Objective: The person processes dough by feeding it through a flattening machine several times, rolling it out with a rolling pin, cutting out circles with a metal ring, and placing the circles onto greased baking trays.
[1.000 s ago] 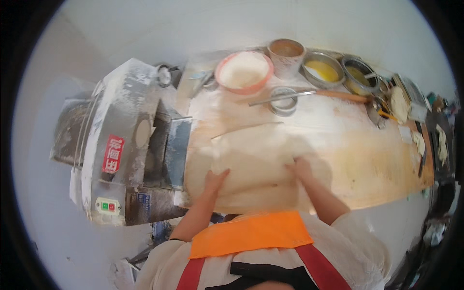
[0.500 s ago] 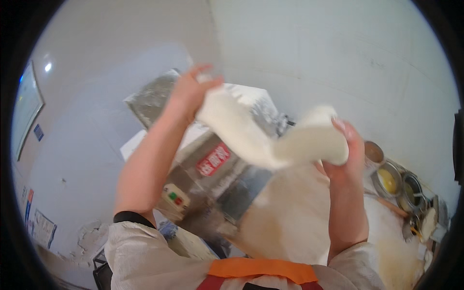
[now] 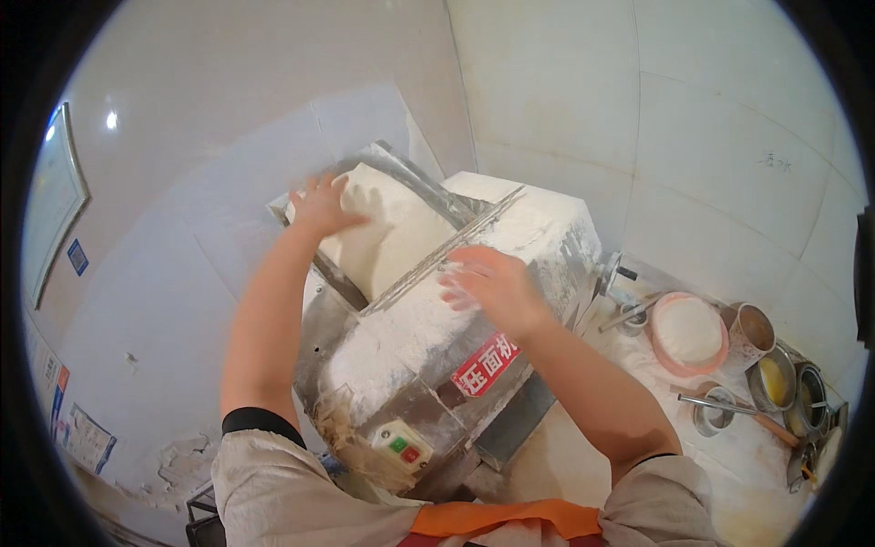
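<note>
A wide sheet of pale dough lies in the metal feed tray of a flour-dusted dough sheeter. My left hand is over the tray's left side, at the edge of the dough, with fingers spread. Across the machine's flour-covered top, my right hand hovers near the tray's near rim. Its floury fingers are loosely apart and hold nothing. Where the dough runs down inside the tray, its lower edge is hidden.
A switch box with green and red buttons is on the machine's front. At right, a floury worktable carries a pink bowl of white contents, a rolling pin and several metal pots. Tiled walls stand close behind.
The dough, held stretched between both hands in the air before, now lies in the machine's tray. Both hands have let go of it; my right hand has moved left, over the machine.
</note>
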`<state>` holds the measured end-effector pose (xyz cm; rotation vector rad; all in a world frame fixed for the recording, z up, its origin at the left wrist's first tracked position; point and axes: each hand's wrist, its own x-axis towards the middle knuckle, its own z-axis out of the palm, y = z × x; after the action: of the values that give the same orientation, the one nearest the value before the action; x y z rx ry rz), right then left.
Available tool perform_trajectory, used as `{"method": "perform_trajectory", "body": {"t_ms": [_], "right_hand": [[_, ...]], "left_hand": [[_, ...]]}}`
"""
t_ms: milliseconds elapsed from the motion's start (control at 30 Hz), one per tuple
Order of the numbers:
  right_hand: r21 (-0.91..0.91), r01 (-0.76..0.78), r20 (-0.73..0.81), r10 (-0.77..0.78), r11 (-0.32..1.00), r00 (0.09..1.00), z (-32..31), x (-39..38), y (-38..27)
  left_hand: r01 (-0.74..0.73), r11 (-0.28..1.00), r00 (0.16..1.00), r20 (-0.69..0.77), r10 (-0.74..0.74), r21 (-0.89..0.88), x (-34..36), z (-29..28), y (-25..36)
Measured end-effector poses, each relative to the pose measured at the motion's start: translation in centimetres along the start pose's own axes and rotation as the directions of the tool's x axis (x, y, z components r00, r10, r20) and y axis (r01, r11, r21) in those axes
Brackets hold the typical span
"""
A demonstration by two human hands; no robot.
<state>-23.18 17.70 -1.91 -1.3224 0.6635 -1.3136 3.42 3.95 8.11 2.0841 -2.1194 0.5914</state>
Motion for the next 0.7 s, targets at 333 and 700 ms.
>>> {"method": "perform_trajectory", "body": {"t_ms": [333,700], "right_hand": [[0.217,-0.605,-0.601,0.594,0.766,0.535,-16.6,-17.9,21.7],[0.315,-0.560,-0.502,0.636,0.766,0.587,-12.5,-22.4,29.9]], "left_hand": [[-0.221,0.962,0.972,0.121,0.204,0.158,-3.0,8.0,3.6],[-0.542,0.840,0.838,0.077,0.539,0.015,-0.6,9.3,-0.6]]}}
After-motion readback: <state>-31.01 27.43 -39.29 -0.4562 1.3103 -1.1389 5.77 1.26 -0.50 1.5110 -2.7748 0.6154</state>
